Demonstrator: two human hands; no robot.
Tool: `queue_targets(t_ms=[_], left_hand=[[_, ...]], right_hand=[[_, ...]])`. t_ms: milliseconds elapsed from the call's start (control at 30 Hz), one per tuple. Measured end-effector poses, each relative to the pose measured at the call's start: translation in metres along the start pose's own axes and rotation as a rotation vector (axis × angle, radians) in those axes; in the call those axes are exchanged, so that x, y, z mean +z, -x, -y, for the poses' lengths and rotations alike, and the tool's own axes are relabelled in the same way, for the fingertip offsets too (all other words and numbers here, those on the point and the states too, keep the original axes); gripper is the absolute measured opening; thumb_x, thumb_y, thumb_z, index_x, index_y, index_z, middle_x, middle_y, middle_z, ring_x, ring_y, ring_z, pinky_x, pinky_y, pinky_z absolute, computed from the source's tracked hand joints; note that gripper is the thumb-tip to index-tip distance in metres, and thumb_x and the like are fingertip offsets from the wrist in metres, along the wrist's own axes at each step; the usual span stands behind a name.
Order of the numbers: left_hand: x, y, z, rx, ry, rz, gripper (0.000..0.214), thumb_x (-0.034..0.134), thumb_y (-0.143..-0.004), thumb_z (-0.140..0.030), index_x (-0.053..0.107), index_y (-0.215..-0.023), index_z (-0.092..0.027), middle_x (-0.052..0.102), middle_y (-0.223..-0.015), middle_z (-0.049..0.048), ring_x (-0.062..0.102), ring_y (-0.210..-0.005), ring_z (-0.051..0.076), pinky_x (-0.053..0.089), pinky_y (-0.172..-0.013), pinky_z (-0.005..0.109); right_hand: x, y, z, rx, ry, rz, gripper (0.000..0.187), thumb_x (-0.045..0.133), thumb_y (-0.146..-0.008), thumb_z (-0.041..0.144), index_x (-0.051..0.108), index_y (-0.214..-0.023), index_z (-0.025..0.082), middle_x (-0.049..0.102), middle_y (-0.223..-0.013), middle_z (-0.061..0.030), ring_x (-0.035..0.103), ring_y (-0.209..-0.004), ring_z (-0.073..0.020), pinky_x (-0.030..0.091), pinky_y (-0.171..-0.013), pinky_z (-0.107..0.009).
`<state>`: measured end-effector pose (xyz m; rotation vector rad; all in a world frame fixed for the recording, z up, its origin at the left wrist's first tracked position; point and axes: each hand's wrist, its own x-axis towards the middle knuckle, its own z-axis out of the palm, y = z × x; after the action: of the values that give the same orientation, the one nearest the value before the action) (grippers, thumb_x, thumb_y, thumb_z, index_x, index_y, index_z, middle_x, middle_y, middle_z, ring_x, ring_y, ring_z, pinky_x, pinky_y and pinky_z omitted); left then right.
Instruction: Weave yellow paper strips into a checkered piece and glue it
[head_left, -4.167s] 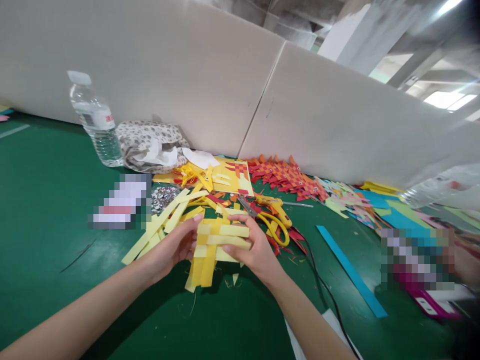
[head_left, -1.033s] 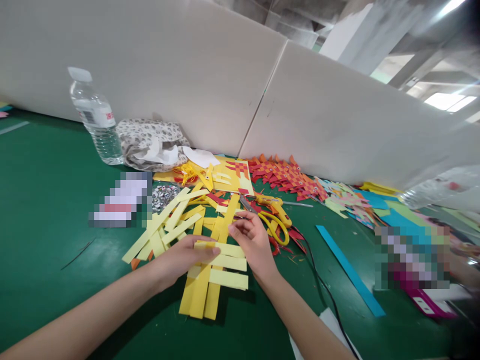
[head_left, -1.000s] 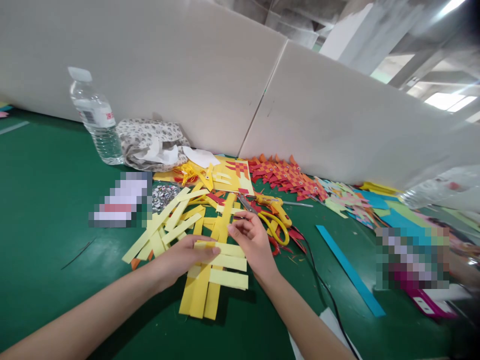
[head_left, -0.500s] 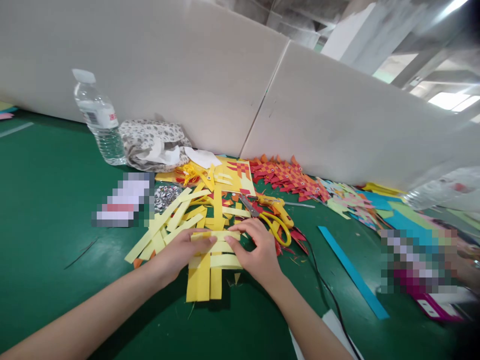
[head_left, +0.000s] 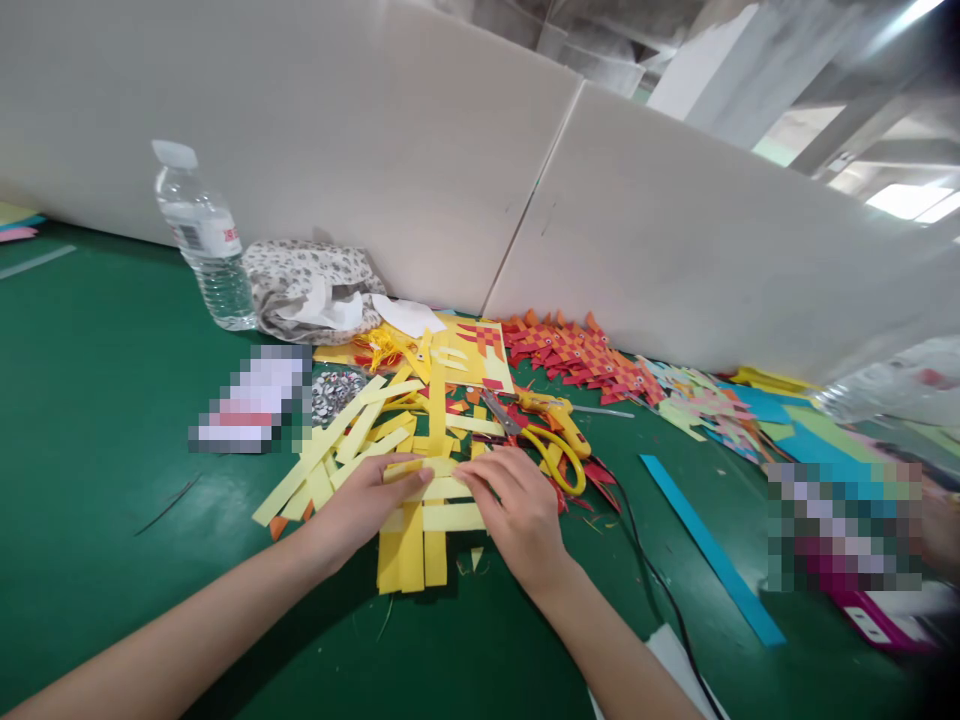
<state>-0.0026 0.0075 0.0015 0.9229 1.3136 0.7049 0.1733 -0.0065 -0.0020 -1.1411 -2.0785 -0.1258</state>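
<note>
In the head view, the left hand (head_left: pixel 369 497) pinches the left side of a woven mat (head_left: pixel 412 558) of yellow paper strips; the right hand (head_left: pixel 523 508) grips its upper right edge between thumb and fingertips. The mat is over the green table (head_left: pixel 112 400), nearer than the yellow-handled scissors (head_left: pixel 502 413).

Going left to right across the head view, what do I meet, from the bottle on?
Clear plastic bottle, left hand, woven yellow paper strips, right hand, blue strip, magenta object at far right.
</note>
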Motion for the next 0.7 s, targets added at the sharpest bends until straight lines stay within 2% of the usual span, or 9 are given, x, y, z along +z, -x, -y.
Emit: queue_targets(t_ms=[133, 233, 433, 533, 700], left_hand=[[0.0005, 0.0003, 0.0000, 0.016, -0.002, -0.010, 0.051, 0.071, -0.061, -0.047, 0.060, -0.101, -0.017, 0.064, -0.112, 0.0095, 0.056, -0.106, 0.026, 0.043, -0.085, 0.031], [0.0017, 0.0016, -0.0012, 0.017, -0.002, -0.014, 0.049, 0.069, -0.063, -0.046, 0.060, -0.101, -0.017, 0.066, -0.108, 0.0094, 0.058, -0.103, 0.026, 0.043, -0.084, 0.031], [0.0035, 0.0009, -0.0009, 0.025, 0.006, -0.056, 0.042, 0.069, -0.064, -0.041, 0.062, -0.099, -0.017, 0.069, -0.099, 0.0078, 0.061, -0.097, 0.024, 0.044, -0.083, 0.031], [0.0031, -0.0010, 0.0010, 0.034, 0.018, -0.055, 0.042, 0.070, -0.063, -0.041, 0.063, -0.097, -0.017, 0.069, -0.098, 0.0079, 0.061, -0.097, 0.025, 0.044, -0.083, 0.032], [0.0011, -0.0041, 0.0048, 0.051, -0.018, -0.018, 0.045, 0.069, -0.063, -0.043, 0.063, -0.100, -0.017, 0.067, -0.104, 0.0089, 0.059, -0.100, 0.026, 0.043, -0.084, 0.032]], right_hand=[[0.0014, 0.0016, -0.0004, -0.054, 0.041, -0.022, 0.014, 0.054, -0.083, 0.012, 0.061, -0.093, 0.019, 0.069, -0.081, -0.0033, 0.062, -0.075, -0.0160, 0.049, -0.081, -0.036], [0.0006, 0.0006, 0.0000, -0.057, 0.039, -0.018, 0.011, 0.055, -0.082, 0.012, 0.062, -0.088, 0.019, 0.069, -0.077, -0.0020, 0.061, -0.073, -0.0151, 0.050, -0.076, -0.033], [-0.0039, -0.0065, 0.0043, -0.112, 0.114, -0.003, 0.003, 0.057, -0.081, 0.016, 0.060, -0.080, 0.017, 0.066, -0.093, -0.0073, 0.057, -0.095, -0.0202, 0.045, -0.086, -0.036], [-0.0038, -0.0071, 0.0070, -0.134, 0.089, 0.032, 0.005, 0.056, -0.082, 0.020, 0.057, -0.077, 0.019, 0.066, -0.082, -0.0044, 0.057, -0.083, -0.0172, 0.044, -0.086, -0.038], [0.0014, -0.0028, 0.0086, -0.003, -0.084, 0.021, 0.006, 0.056, -0.083, 0.021, 0.055, -0.077, 0.020, 0.064, -0.071, 0.0002, 0.058, -0.071, -0.0139, 0.041, -0.091, -0.041]])
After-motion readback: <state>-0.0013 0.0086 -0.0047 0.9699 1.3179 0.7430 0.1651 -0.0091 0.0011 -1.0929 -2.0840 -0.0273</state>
